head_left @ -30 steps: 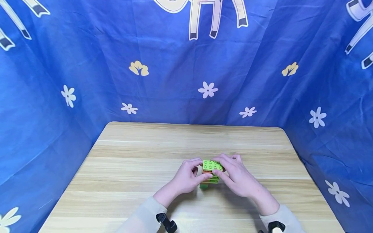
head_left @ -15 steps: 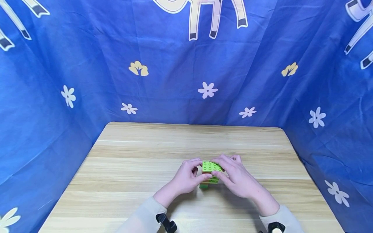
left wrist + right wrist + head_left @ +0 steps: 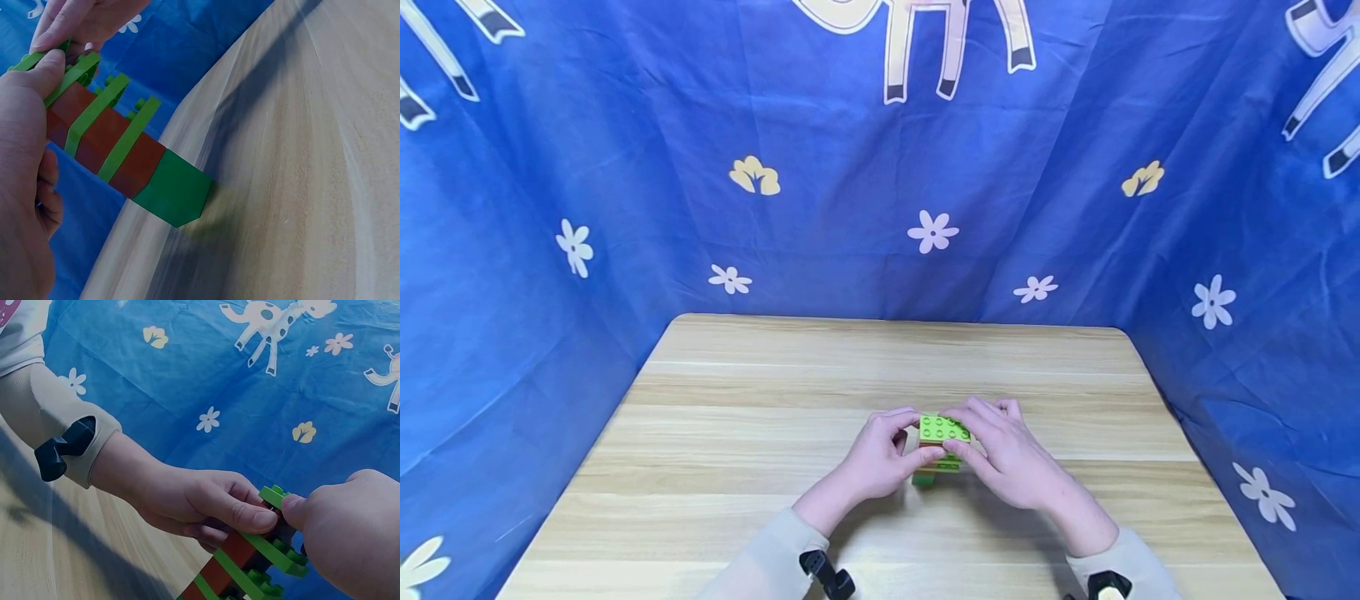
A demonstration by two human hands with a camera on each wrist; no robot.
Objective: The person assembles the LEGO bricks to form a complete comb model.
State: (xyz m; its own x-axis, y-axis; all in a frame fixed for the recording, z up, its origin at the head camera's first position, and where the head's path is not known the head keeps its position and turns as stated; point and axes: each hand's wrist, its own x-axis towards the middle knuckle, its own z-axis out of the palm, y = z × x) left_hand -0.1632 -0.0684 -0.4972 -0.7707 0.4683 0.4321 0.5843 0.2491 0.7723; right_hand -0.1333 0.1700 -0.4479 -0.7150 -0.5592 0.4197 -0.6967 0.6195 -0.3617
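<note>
A tower of toy building bricks [image 3: 140,165] stands upright on the table, a dark green brick [image 3: 176,187] at its foot. Above that, reddish-brown bricks alternate with thin lime-green plates [image 3: 128,139] that jut out to one side, studs up. My left hand [image 3: 876,458] grips the tower near its top, thumb along the front. On top lies a studded lime-green plate [image 3: 936,428]. My right hand [image 3: 1011,458] pinches this plate at its right end, thumb in front and fingers over the far edge. The hands hide parts of the upper tower.
The wooden table [image 3: 760,392] has rounded far corners. A blue cloth [image 3: 842,208] with flowers and animal figures hangs behind it and at both sides. Black camera mounts [image 3: 827,573] sit on the beige sleeves.
The top lime-green plate sits slightly lower than a second ago. Both hands keep nearly the same hold, and the head view has shifted a little.
</note>
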